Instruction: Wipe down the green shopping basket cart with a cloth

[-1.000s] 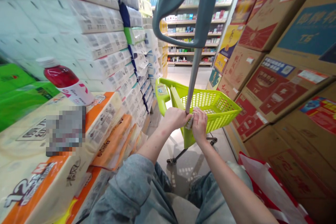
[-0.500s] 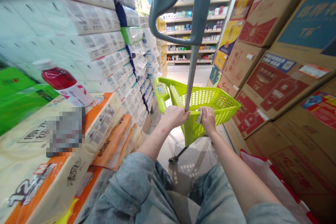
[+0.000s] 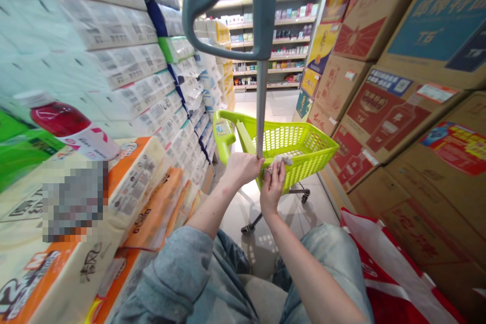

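A lime-green shopping basket cart (image 3: 311, 162) stands between my knees and the shelves, with a grey metal pole (image 3: 261, 106) rising from it to a blue-grey looped handle (image 3: 265, 15). My left hand (image 3: 243, 168) is closed around the bottom of the pole, at the basket's near edge. Just right of it, my right hand (image 3: 272, 190) presses a crumpled whitish cloth (image 3: 284, 160) against the basket's near rim. The fingers of that hand point upward over the cloth. Through the basket's holes the pale floor shows.
Packs of tissue (image 3: 125, 66) are stacked high on the left. A bottle with red liquid (image 3: 68, 124) and a blurred-out flat object (image 3: 76, 200) lie on orange-and-cream packs. Cardboard boxes (image 3: 395, 111) line the right, above a red-and-white bag (image 3: 398, 273). Stocked shelves stand ahead.
My right hand has moved left along the rim with the cloth, closer to the pole and my left hand. My left hand keeps its hold. The camera view has shifted slightly to the right.
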`<state>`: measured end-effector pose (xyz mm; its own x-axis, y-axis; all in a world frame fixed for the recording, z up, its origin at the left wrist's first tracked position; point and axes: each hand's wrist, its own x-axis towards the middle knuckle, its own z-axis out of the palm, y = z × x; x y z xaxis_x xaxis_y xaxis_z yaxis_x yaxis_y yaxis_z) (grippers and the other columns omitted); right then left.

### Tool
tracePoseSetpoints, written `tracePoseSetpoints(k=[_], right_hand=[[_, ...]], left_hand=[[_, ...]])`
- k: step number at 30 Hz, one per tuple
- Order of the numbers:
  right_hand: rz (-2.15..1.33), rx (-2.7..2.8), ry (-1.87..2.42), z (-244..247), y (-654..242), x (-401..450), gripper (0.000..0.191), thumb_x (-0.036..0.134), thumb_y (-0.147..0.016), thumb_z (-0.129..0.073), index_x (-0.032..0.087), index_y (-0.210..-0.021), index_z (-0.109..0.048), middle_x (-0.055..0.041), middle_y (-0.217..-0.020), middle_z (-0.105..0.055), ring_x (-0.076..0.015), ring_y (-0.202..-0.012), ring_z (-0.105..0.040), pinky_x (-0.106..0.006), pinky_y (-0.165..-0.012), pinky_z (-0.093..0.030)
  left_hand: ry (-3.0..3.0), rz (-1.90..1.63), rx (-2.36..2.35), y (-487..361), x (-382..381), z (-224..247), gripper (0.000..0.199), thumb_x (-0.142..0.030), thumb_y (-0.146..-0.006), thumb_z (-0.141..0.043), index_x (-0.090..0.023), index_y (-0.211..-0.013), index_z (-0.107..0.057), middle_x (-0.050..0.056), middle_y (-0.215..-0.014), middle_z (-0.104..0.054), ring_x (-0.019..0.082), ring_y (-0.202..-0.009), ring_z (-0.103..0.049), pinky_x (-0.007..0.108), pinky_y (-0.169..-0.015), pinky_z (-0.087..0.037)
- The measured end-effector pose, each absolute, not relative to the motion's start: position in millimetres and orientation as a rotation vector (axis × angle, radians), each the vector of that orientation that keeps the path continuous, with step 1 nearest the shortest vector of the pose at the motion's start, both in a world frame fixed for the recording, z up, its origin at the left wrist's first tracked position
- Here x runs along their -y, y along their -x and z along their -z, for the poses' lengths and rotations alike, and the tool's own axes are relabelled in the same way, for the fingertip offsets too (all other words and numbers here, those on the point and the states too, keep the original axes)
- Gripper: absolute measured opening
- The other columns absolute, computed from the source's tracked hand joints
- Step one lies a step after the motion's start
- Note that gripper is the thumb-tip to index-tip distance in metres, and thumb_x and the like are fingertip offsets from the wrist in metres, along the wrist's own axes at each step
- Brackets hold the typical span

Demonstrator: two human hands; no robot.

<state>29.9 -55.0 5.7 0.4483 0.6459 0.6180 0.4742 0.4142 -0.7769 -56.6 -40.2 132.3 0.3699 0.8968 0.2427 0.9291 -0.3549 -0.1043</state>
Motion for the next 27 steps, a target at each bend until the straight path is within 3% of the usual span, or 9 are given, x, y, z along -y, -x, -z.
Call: tracePoseSetpoints(k=[4,8,15,23,27], right_hand=[[-0.147,1.184,1.230,1,-27,60,0.037,0.035,-0.090,-0.043,0.018,-0.121,-0.053,-0.0146,-0.125,-0.043,-0.0230,-0.121,-0.042,-0.041,-0.099,-0.038],[-0.281,1.235,1.201,28,-25,65,0.021,0.035,-0.086,-0.051,0.017,-0.093,-0.059,-0.0079,-0.097,-0.050,-0.0187,-0.095,-0.053,-0.037,-0.088,-0.044],[-0.501,1.152,1.381,85,-44,63,0.020,0.036,-0.077,-0.058,0.016,-0.077,-0.057,-0.0047,-0.086,-0.050,-0.0170,-0.081,-0.053,-0.032,-0.075,-0.045],[-0.367,1.278,1.232,4,-43,56,0.014,0.033,-0.079,-0.057,0.019,-0.077,-0.057,-0.0022,-0.084,-0.051,-0.0144,-0.074,-0.050,-0.027,-0.070,-0.042],[-0.357,1.184,1.308,10,-43,51,0.020,0.036,-0.076,-0.058,0.019,-0.068,-0.054,-0.0015,-0.075,-0.053,-0.0155,-0.071,-0.050,-0.028,-0.068,-0.042]], left_hand=[[2.399,0.172,1.632,57,39,-133,0.056,-0.042,-0.093,-0.023,-0.013,-0.083,-0.070,0.014,-0.074,-0.069,0.026,-0.075,-0.067,0.033,-0.065,-0.046],[2.390,0.153,1.662,55,38,-134,0.057,-0.043,-0.092,-0.023,-0.012,-0.082,-0.069,0.015,-0.076,-0.069,0.025,-0.076,-0.067,0.032,-0.066,-0.045],[2.380,0.159,1.662,50,37,-134,0.058,-0.044,-0.093,-0.023,-0.012,-0.081,-0.069,0.014,-0.075,-0.068,0.025,-0.076,-0.067,0.031,-0.066,-0.045],[2.374,0.210,1.638,41,36,-131,0.054,-0.040,-0.093,-0.025,-0.012,-0.081,-0.069,0.014,-0.073,-0.068,0.025,-0.073,-0.067,0.031,-0.063,-0.045],[2.383,0.217,1.613,41,36,-130,0.051,-0.040,-0.093,-0.026,-0.013,-0.082,-0.068,0.013,-0.073,-0.068,0.026,-0.073,-0.067,0.032,-0.061,-0.045]])
